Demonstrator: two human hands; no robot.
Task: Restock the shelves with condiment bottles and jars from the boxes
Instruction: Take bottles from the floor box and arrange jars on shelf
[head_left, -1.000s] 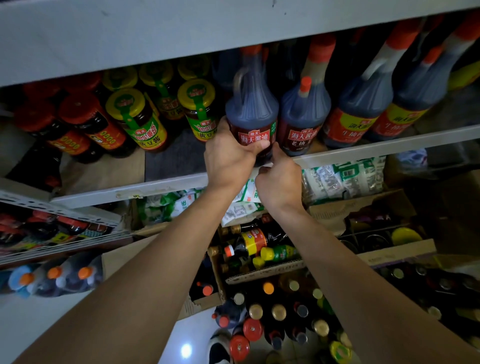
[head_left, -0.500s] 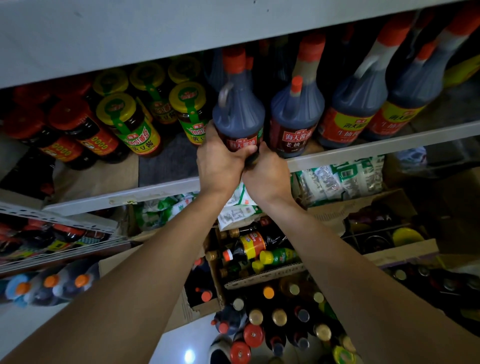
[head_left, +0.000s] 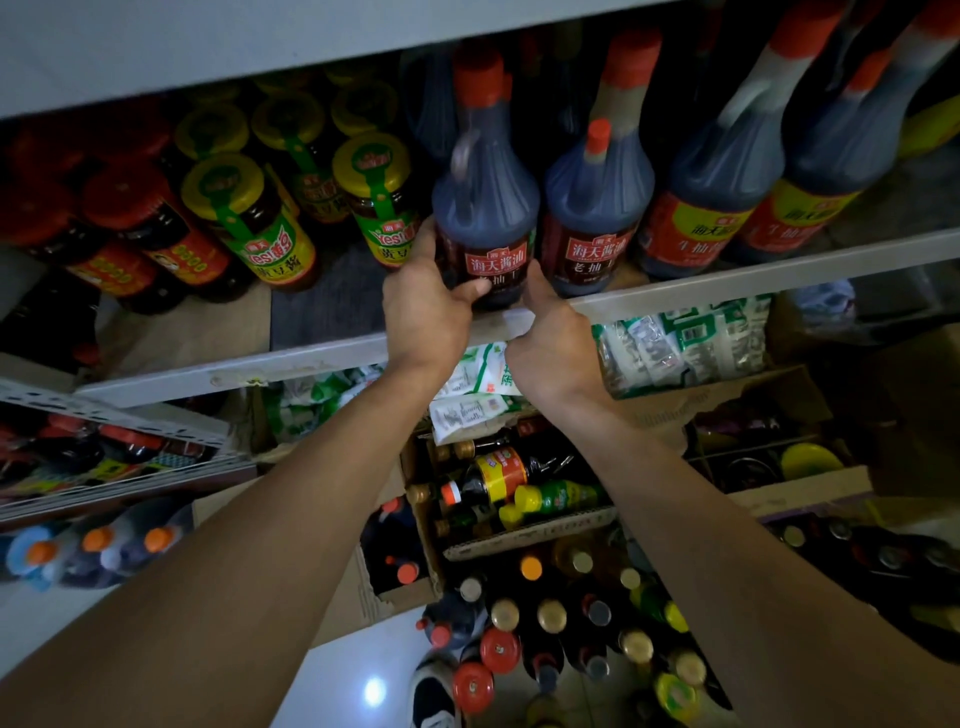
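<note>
Dark soy sauce bottle (head_left: 485, 208), red-capped with a loop handle at its shoulder, stands upright at the front edge of the middle shelf (head_left: 727, 280), squeezed between a yellow-lidded bean paste jar (head_left: 384, 202) and a matching bottle (head_left: 597, 208). Both hands are clamped low on it: the left hand (head_left: 426, 312) wraps the label's left side, the right hand (head_left: 550, 332) grips the base by the shelf lip. Two hands probably suit its weight and the tight gap. The bottle rises just above and between them; whether its base has settled, I cannot tell.
</note>
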